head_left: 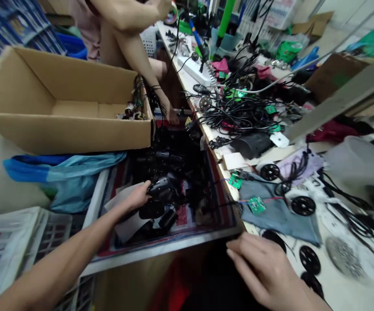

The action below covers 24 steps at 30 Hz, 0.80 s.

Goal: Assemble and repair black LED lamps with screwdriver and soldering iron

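My left hand (139,195) reaches into a low bin (161,247) lined with striped cloth. Its fingers are closed on the edge of a glossy black plastic part (161,188), whose exact kind I cannot make out. Other black parts (168,219) lie heaped around it, with white paper (130,226) under my wrist. Over the near edge of the worktable, my right hand (260,263) has its fingers pressed together; anything between them is hidden. Beside it are black spoked wheels (310,260), a grey cloth (280,222) and a green circuit board (257,205) with wires.
A cardboard box (66,134) stands left of the bin, above a blue plastic bag (76,172) and white crates (8,242). Another person's hand (173,116) reaches to the bin's far end. Tangled black cables (222,114) and a power strip (195,71) cover the worktable.
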Each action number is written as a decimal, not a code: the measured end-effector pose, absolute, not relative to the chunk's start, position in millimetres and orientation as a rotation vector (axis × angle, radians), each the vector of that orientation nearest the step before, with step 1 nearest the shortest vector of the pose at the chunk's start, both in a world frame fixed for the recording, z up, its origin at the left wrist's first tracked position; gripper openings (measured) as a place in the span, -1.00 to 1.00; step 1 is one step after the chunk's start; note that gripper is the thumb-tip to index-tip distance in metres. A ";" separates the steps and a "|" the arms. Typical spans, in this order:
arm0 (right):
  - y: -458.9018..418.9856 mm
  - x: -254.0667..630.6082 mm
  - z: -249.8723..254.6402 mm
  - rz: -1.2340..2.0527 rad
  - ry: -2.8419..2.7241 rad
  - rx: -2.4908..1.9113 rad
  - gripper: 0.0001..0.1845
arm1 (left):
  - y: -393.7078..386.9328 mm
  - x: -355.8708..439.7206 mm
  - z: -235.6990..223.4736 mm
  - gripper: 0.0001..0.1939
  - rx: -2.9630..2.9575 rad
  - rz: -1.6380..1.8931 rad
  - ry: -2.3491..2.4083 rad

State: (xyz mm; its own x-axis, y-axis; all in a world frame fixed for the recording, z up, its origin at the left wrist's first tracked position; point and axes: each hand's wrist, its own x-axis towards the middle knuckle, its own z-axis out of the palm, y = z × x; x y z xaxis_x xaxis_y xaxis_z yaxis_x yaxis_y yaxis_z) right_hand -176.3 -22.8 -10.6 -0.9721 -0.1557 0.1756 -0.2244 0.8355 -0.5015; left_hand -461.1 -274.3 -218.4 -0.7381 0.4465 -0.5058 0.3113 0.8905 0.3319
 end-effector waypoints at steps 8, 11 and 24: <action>-24.1 -172.8 -20.2 0.568 -2.924 0.304 -0.77 | -294.7 -448.4 -109.6 -0.67 0.395 0.627 2.694; -24.9 -171.4 -22.7 0.492 -2.952 0.289 -0.79 | -293.7 -440.0 -61.9 -0.57 0.459 0.785 2.725; -51.8 -149.2 16.7 0.617 -3.052 -0.023 -0.86 | -260.6 -374.0 200.7 -0.58 0.832 1.383 2.928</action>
State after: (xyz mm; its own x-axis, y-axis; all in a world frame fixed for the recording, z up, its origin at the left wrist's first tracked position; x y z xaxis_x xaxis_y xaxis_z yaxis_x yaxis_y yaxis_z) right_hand -149.2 -51.8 16.7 -0.9995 0.0197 0.0244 0.0087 0.9215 -0.3884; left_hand -374.0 -260.6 200.7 -0.8570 0.3486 0.3796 0.5146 0.5385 0.6673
